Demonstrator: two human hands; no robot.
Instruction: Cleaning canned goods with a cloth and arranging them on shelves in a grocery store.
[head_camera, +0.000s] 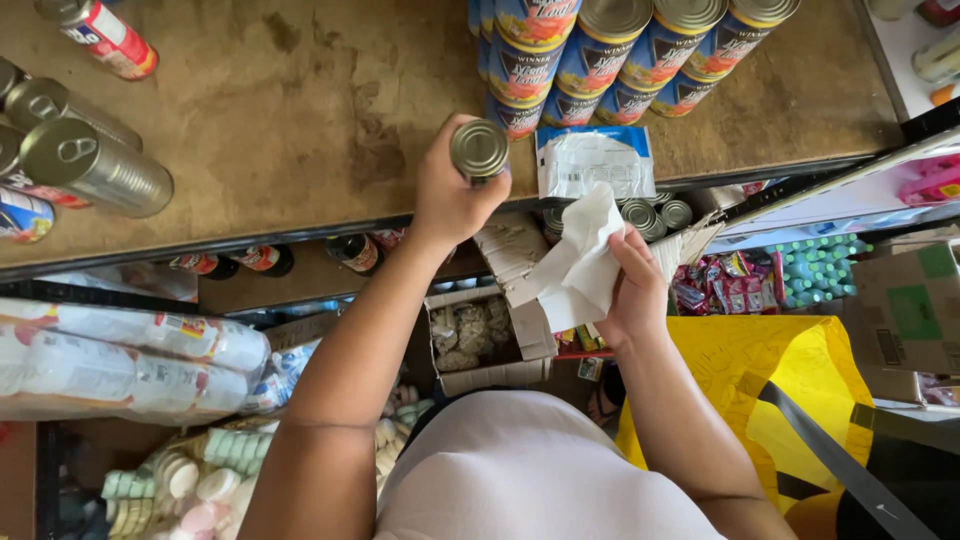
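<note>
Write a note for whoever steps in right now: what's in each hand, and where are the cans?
Left hand: wrapped around a small tin can, its silver top facing up, held over the edge of the brown shelf.
Right hand: holding a crumpled white cloth, close to the can but not on it.
Stacked blue cans stand at the back of the shelf; more cans lie on their sides at the left.
Done: the can is lifted off the shelf.
Left: the cloth has not yet met the can.

held can (479, 150) body hidden by left hand (450, 195), stacked cans (620, 50) cropped
</note>
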